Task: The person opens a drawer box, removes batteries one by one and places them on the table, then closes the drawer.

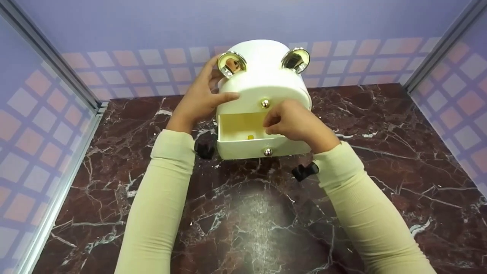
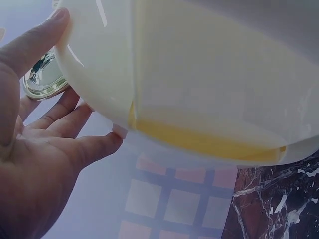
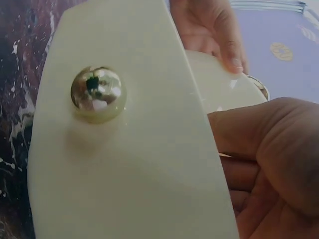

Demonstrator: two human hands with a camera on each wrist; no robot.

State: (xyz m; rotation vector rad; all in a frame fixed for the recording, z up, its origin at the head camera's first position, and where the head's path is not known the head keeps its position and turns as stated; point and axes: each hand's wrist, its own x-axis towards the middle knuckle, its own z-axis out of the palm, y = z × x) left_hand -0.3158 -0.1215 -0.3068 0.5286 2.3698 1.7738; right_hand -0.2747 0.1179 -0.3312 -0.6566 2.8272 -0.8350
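Observation:
A white two-drawer storage box (image 1: 262, 82) with two shiny gold ears stands on the dark marble surface. Its lower drawer (image 1: 243, 147) is pulled out, and a small yellow piece (image 1: 250, 137) lies inside. My left hand (image 1: 201, 93) grips the box's side, thumb on the front and fingers behind; the left wrist view shows this hand (image 2: 45, 124) by one ear. Over the drawer's right part is my right hand (image 1: 293, 121), its fingers bent. In the right wrist view, the drawer front hides the fingertips of that hand (image 3: 271, 154), so anything between them cannot be seen.
Gold ball knobs sit on the upper drawer (image 1: 265, 103) and the lower drawer (image 1: 268, 151). Behind the box rises a lilac wall (image 1: 133, 26) with pink and white squares. Similar panels with metal corner strips (image 1: 57, 57) stand at both sides.

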